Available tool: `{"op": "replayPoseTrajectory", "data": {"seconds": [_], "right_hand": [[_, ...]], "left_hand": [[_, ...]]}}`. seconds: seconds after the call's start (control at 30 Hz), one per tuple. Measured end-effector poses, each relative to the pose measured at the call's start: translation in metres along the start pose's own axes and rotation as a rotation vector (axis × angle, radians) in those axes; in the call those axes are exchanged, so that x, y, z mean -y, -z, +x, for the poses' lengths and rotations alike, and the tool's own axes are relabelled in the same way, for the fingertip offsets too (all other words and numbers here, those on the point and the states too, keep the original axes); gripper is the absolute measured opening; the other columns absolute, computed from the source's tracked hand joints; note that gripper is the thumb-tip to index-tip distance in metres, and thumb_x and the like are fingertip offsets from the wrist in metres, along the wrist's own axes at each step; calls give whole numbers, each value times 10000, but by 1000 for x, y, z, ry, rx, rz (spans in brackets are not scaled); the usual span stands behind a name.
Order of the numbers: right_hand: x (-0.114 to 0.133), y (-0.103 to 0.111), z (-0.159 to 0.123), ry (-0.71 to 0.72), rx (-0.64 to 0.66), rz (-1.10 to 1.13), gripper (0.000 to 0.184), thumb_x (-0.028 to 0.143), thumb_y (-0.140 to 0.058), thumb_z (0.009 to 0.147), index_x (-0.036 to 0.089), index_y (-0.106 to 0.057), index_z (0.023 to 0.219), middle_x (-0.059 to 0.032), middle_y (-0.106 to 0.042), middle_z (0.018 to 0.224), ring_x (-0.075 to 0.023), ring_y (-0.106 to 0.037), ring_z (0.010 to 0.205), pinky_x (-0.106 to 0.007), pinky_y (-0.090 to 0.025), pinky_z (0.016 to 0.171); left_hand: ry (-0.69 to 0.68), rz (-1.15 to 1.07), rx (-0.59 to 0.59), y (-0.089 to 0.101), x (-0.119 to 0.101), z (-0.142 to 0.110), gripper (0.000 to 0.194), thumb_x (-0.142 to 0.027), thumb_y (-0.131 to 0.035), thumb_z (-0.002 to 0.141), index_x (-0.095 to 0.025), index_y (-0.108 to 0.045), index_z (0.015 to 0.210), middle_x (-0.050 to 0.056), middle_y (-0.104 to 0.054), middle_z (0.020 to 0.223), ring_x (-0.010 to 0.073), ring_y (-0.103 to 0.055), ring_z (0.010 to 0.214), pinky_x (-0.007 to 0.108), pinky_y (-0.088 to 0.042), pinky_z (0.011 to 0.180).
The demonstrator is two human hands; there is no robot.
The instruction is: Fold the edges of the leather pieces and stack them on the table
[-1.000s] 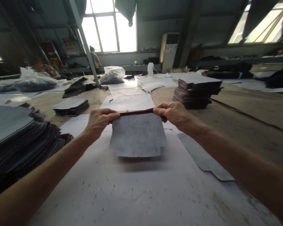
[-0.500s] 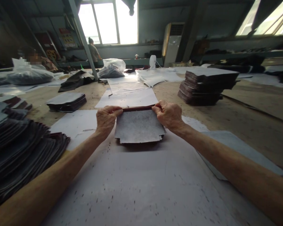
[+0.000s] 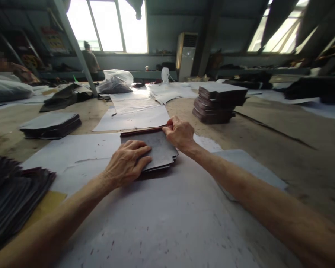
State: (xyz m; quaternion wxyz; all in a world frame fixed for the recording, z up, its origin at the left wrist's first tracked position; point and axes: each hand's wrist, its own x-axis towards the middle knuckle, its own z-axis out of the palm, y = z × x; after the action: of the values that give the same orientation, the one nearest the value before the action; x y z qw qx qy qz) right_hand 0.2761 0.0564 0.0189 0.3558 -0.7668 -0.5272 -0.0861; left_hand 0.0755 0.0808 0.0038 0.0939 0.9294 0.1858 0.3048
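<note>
A small stack of grey-backed fabric pieces (image 3: 159,147) with a dark reddish folded far edge lies on white paper (image 3: 167,208) in front of me. My left hand (image 3: 131,160) rests flat across the stack's left part, fingers stretched out and a little apart. At the far right corner, my right hand (image 3: 180,133) pinches the folded edge between thumb and bent fingers. The near edge of the stack looks uneven, with several layers showing.
Dark layered pieces (image 3: 13,197) are piled at the left, by a yellow sheet (image 3: 46,204). A low stack (image 3: 50,124) sits farther back; a taller stack (image 3: 219,102) stands at right. Plastic bags (image 3: 115,81) and a person (image 3: 91,61) are beyond.
My left hand has let go of the far left corner and come down flat on the stack. The right hand still pinches its corner. The view has swung to the right.
</note>
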Motion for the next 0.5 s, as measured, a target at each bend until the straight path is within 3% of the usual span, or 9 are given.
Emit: {"op": "replayPoseTrajectory", "data": {"seconds": [0.1,0.2,0.4,0.5], "right_hand": [[-9,16,6,-70,102,115,148,240,-511,879,130,-589,939,-29,-613,796,-140,-582,717,-195,-433,575],[-27,50,-3,-100,192,207,225,202,-380,936,94,-565,1005,-50,-614,834,-97,-576,655,-152,-419,489],[-64,145,-80,33,369,162,46,169,-633,769,143,-651,804,-14,-607,742,-119,-543,635,-200,-421,543],[-74,173,-122,203,482,33,184,110,-716,660,148,-661,832,-30,-603,841,-169,-540,774,-277,-426,704]], "left_hand": [[15,157,126,-1,0,2,359,-412,-417,865,-206,-623,1073,60,-564,1106,238,-517,993,414,-422,891],[20,271,171,-1,3,4,417,-432,-340,873,-198,-594,1106,61,-548,1135,233,-513,1003,391,-434,886],[-15,301,171,-5,8,-1,461,-458,-288,882,-174,-537,1146,69,-533,1150,247,-498,1049,405,-408,925],[-17,268,151,-2,8,-5,438,-489,-271,898,-217,-553,1093,60,-474,1227,234,-543,990,390,-460,845]]}}
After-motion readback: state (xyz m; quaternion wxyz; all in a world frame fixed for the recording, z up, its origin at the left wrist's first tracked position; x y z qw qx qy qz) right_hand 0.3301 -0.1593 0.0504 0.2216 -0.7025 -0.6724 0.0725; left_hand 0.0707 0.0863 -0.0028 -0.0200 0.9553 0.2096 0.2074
